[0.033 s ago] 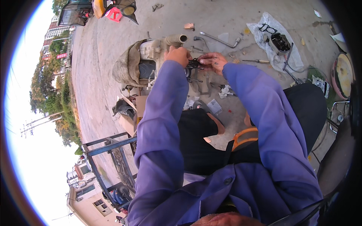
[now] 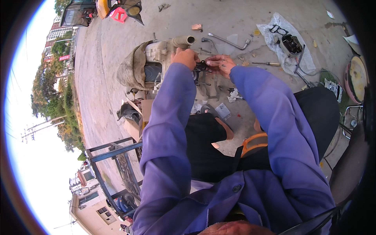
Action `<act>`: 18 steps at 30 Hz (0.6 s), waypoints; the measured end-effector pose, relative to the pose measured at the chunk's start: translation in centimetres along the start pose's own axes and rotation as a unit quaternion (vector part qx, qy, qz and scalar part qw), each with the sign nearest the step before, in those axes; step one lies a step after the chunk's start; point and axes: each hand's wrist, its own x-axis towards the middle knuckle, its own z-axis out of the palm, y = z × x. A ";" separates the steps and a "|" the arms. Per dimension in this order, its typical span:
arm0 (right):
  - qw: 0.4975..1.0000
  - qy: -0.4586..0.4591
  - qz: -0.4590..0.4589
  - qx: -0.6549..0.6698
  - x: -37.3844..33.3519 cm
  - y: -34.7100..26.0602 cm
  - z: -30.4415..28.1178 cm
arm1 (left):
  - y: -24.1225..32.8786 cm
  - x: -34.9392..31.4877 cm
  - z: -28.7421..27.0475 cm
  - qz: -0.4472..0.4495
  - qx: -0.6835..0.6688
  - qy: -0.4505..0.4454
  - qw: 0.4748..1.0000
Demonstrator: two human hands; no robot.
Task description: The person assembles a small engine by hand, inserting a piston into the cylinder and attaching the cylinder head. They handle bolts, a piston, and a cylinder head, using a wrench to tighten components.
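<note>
A dusty engine stands on the ground ahead, a ribbed hose on its top and a grey-brown cloth draped over its left side. My left hand is closed at the engine's right end; its fingertips and whatever they grip are hidden. A small dark metal part sits at that end, between my two hands. From the right, my right hand pinches at this part with its fingers together. Grime marks the right fingers.
An L-shaped wrench and a screwdriver lie on the concrete. Farther right, a plastic sheet carries a dark engine part and a gasket. A round basin stands at the right edge. A cardboard box and a blue metal frame are at my left.
</note>
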 end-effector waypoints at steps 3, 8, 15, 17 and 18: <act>1.000 0.004 -0.007 0.009 0.1 0.2 0.6 | -0.1 0.3 0.3 -0.010 -0.022 -0.007 1.000; 0.992 -0.097 -0.034 0.067 1.2 1.2 -0.2 | -0.7 0.4 0.6 -0.001 -0.041 -0.010 0.999; 0.996 -0.070 0.003 0.062 0.3 0.5 0.8 | -0.1 0.0 -0.2 0.016 -0.002 -0.022 1.000; 0.995 -0.067 0.001 0.071 0.3 0.6 1.0 | -0.5 0.2 -0.2 0.023 -0.030 -0.034 0.999; 0.994 -0.070 -0.003 0.084 0.2 0.6 1.0 | -0.7 0.3 -0.2 0.026 -0.044 -0.040 0.998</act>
